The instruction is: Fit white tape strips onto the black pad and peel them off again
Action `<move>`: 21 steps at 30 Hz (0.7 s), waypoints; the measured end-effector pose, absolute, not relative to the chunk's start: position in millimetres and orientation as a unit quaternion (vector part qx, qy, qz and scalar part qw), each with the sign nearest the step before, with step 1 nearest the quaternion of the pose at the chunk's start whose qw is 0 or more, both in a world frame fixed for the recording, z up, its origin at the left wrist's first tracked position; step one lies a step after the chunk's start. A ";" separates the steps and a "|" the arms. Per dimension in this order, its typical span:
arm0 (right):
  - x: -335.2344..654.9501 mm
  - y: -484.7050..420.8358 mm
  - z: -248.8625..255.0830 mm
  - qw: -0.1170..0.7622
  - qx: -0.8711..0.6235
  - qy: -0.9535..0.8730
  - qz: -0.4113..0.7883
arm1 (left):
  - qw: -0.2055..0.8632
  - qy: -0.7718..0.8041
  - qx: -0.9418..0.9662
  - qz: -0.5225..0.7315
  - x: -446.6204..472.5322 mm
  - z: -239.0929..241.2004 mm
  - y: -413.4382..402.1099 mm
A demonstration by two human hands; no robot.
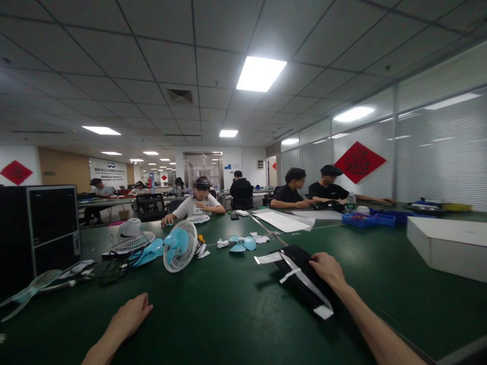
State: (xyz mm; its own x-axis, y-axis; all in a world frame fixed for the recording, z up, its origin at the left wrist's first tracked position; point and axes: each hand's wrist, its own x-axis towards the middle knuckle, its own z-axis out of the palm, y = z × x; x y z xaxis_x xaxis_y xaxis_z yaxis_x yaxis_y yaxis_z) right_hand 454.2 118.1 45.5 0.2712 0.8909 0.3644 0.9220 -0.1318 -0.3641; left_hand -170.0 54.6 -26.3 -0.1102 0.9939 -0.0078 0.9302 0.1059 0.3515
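My right hand [327,266] grips the right edge of a flat black piece [300,258] with white or silvery strips across it. The piece is tilted, its near end lifted above the green table [236,329]; I cannot tell exactly what it is. Off to the left, my left hand [131,315] hovers low over the table with its fingers curled together, and nothing shows in it. Beyond the hands are a white fan guard with blue blades [180,247] and a loose blue fan blade [242,244].
A black computer case [53,223] stands at the left, cables and fan parts beside it. On the right are a white box [449,243] and blue trays [359,219]. White sheets [283,221] lie farther back. Several people sit at the tables, one person [200,200] directly across.
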 end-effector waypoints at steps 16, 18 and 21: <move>457.6 122.0 28.5 0.207 -0.781 -0.588 -0.028 | 0.123 0.738 0.652 0.119 -171.0 -26.0 56.4; 455.1 118.6 32.1 0.205 -0.779 -0.591 -0.039 | 0.123 0.736 0.654 0.121 -173.2 -28.2 57.6; 448.9 108.1 40.4 0.208 -0.779 -0.589 -0.062 | 0.121 0.732 0.659 0.123 -174.7 -30.2 57.9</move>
State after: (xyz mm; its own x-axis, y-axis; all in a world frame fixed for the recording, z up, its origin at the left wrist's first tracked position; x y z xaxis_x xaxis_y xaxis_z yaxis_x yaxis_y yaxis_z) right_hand 448.9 108.1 40.4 0.2984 0.8912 0.3418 0.9430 -0.2200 -0.2497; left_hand -174.7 57.9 -30.2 -0.1020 0.9947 -0.0152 0.9354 0.1011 0.3388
